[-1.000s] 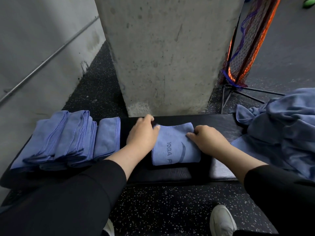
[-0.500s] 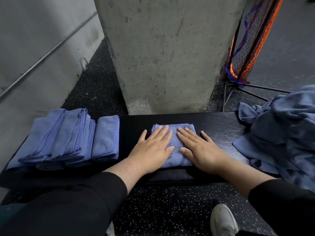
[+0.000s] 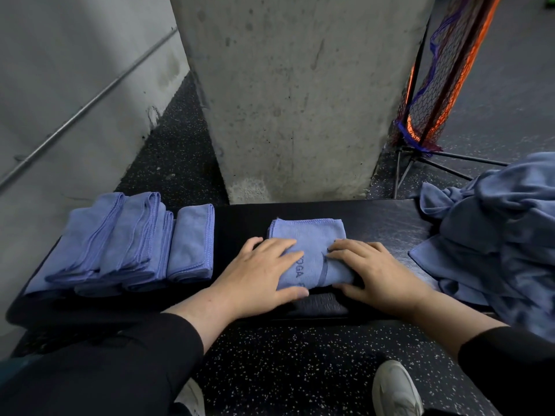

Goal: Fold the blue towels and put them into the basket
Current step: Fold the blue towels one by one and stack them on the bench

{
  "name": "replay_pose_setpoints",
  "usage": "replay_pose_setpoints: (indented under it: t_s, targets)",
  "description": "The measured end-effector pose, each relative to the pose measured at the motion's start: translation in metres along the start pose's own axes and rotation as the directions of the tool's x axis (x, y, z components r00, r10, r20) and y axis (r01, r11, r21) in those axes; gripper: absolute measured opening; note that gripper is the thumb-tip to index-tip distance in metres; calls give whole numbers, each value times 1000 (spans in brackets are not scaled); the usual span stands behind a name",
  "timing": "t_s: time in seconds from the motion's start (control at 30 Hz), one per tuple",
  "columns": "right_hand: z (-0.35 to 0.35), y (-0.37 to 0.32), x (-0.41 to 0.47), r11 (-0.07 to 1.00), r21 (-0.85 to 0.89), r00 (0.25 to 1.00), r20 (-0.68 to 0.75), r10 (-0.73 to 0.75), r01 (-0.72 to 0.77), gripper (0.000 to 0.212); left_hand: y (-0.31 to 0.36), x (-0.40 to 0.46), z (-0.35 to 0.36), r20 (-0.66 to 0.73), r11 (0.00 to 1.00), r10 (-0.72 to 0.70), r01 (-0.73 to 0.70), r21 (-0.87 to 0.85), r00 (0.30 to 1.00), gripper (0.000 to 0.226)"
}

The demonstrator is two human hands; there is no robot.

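A folded blue towel (image 3: 307, 238) with dark lettering lies in the middle of the black bench (image 3: 381, 223). My left hand (image 3: 261, 274) lies flat on its left near part, fingers straight. Pressing the right near part is my right hand (image 3: 372, 271), also flat, its thumb along the towel's front edge. Several folded blue towels (image 3: 129, 244) sit in a row at the bench's left end. A heap of unfolded blue towels (image 3: 498, 235) covers the right end. No basket is in view.
A concrete pillar (image 3: 300, 94) rises right behind the bench. An orange and blue net on a black metal stand (image 3: 435, 85) is at the back right. A grey wall with a rail (image 3: 75, 112) runs on the left. My white shoe (image 3: 396, 388) is on the speckled floor.
Both hands slid from the towel's sides onto its top, then drew back toward its near edge. More of the towel's far half now shows.
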State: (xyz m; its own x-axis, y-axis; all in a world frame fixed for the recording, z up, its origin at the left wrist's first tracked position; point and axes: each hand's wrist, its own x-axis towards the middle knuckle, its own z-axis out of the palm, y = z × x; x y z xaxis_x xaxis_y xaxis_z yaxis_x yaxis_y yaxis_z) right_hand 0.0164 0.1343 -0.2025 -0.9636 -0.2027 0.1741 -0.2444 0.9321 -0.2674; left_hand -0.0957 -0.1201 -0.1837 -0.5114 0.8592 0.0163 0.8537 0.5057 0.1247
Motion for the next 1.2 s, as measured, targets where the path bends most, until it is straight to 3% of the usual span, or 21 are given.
replay_pose_setpoints:
  t_s: [0.1, 0.2, 0.27, 0.33, 0.43, 0.63, 0.67, 0.73, 0.8, 0.83, 0.9, 1.0, 1.1, 1.2]
  targets:
    - [-8, -10, 8, 997, 27, 996, -55, 72, -71, 32, -1, -8, 6, -58, 1000, 5, -4, 12, 998, 76]
    - [-17, -14, 11, 994, 49, 994, -48, 99, -97, 31, 0, -8, -3, -172, 990, -60, 37, -135, 983, 40]
    - [-23, -17, 10, 994, 59, 996, 23, 90, -91, 36, -1, -9, -11, -111, 948, -169, 131, -289, 979, 21]
    - [-26, -21, 9, 990, 92, 993, 65, 102, -108, 42, -3, -8, -18, -47, 883, -259, 216, -417, 965, 17]
    - [-33, -24, 15, 929, 252, 961, 23, 276, -273, 31, -3, 0, -28, -6, 785, -346, 286, -550, 938, 17]
    - [-29, -16, 36, 828, 366, 884, -29, 467, -425, 28, -2, 26, -28, -27, 691, -497, 377, -617, 867, 13]
    - [-26, -14, 39, 838, 348, 883, -56, 466, -421, 28, -3, 29, -27, -44, 699, -510, 385, -603, 859, 14]
    - [-18, -10, 46, 898, 244, 902, -147, 406, -365, 22, -6, 34, -23, -223, 863, -438, 337, -376, 871, 23]
    - [-9, -6, 51, 955, 96, 925, -238, 296, -281, 12, -10, 38, -19, -395, 982, -189, 169, -86, 899, 25]
    - [-6, -4, 51, 967, 46, 931, -263, 254, -251, 6, -11, 38, -17, -408, 998, -69, 69, -15, 910, 23]
    - [-2, 0, 47, 978, 11, 946, -252, 204, -208, 22, -9, 34, -14, -242, 1000, -17, 12, -24, 970, 41]
    - [2, 9, 35, 980, 65, 980, -65, 190, -186, 58, -9, 28, -8, 40, 991, -136, 137, -16, 990, 67]
    - [2, 17, 30, 983, 42, 981, 90, 174, -179, 82, -7, 30, -9, 83, 988, -154, 155, -1, 985, 78]
    - [0, 18, 32, 979, 55, 979, 69, 193, -197, 73, -7, 33, -9, 100, 985, -175, 175, 9, 980, 82]
